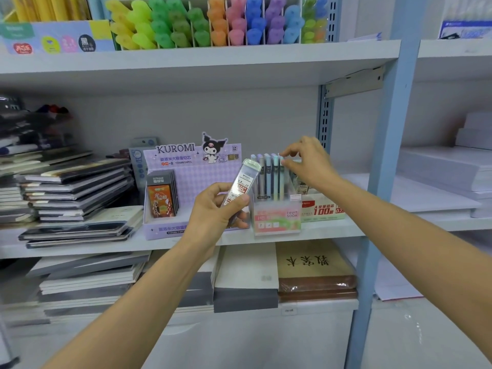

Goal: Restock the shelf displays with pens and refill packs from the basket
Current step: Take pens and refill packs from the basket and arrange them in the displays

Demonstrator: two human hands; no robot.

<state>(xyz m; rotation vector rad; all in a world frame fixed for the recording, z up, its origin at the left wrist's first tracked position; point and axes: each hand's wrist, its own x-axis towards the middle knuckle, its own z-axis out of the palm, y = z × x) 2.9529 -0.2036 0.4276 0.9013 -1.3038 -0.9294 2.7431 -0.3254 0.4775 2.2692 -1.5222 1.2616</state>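
1. Your left hand (217, 211) is gripping one pack (244, 179) in front of the shelf (332, 229). The pack is sticking up and to the right out of your fist, tilted, with its pale green cap topmost and its lower end hidden behind your fingers.
2. Your thumb is pressing across the front of the pack and your fingers are curling round its back, so this grip is closed tight on it.
3. The pack is hanging between the Kuromi display (191, 179) and the Fruit Soda box (277, 218), just left of the box.
4. Your right hand (310, 162) is reaching over that box, level with the tops of the tubes (266, 174) standing in it.
5. Your forefinger and thumb are narrowing to a pinch on the cap of the end tube (281, 177), at the right of the row. The other fingers are curling loosely above.
6. At least five tubes are standing upright in the box; blur is keeping the exact count from you.
7. The Kuromi display is holding one small stack of dark packs (163, 194), about four, at its left side.
8. A red-lettered box (322, 209) is sitting right beside the Fruit Soda box, under your right wrist, making three displays on this shelf.
9. Notebooks (77, 187) are lying stacked at the left, and highlighters (186, 25) are filling the shelf above.
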